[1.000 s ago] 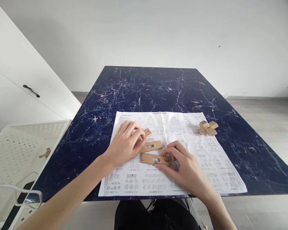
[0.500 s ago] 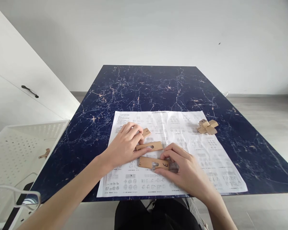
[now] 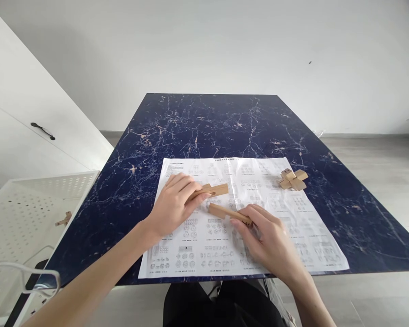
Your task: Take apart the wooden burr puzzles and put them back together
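Note:
Between the thumb and fingers of my left hand (image 3: 172,204) is a slotted wooden puzzle piece (image 3: 220,190), raised over the printed sheet. Part of another wooden piece (image 3: 206,186) shows just behind it; whether my fingers touch that one I cannot tell. My right hand (image 3: 264,231) pinches the right end of a notched wooden puzzle piece (image 3: 221,210), tilted on edge, its dark marking partly under my fingers. The two held pieces are apart. Under both hands lies the creased instruction sheet (image 3: 204,254), covered with small diagrams.
An assembled wooden cross puzzle (image 3: 293,180) rests on the sheet's right edge. The dark blue marbled table (image 3: 204,127) reaches toward the wall. At the left stands a white perforated basket (image 3: 17,213) with a small wooden piece (image 3: 64,218) and a white cable (image 3: 23,269).
My left hand has picked up the slotted piece and moved it slightly up the sheet. My right hand has lifted the notched piece, turned it on edge and shifted it away from me.

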A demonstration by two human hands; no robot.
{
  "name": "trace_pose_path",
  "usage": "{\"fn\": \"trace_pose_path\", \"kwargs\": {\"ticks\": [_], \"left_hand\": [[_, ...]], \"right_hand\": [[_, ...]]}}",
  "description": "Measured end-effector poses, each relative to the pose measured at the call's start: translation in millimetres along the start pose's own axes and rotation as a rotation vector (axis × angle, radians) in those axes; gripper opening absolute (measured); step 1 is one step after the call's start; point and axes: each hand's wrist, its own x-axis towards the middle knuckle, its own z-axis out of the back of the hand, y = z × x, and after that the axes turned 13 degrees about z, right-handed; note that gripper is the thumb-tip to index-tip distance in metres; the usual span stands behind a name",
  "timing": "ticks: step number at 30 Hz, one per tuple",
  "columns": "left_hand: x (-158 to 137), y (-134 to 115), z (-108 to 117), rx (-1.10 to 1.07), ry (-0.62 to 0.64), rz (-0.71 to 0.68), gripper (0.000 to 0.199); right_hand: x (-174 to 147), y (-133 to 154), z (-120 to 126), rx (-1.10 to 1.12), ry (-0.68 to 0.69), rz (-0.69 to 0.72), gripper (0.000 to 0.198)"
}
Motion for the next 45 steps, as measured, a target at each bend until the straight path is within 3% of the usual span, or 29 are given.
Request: {"fn": "trace_pose_path", "kwargs": {"ticks": [14, 24, 38, 45], "left_hand": [[-2.9, -15.6, 1.8, -0.327, 0.38, 0.192, 0.026], [-4.4, -16.2, -0.8, -0.153, 0.269, 0.057, 0.037], [-7.0, -9.7, -6.0, -0.096, 0.103, -0.17, 0.016], [-7.6, -11.3, -5.5, -0.103, 0.075, -0.19, 0.008]], "right_hand": [[-0.9, 9.8, 4.7, 0.087, -0.051, -0.215, 0.031], [-2.4, 8.8, 5.7, 0.116, -0.1, -0.266, 0.032], [0.1, 13.6, 8.6, 0.281, -0.128, -0.307, 0.036], [4.0, 17.7, 11.0, 0.375, -0.13, -0.378, 0.039]]}}
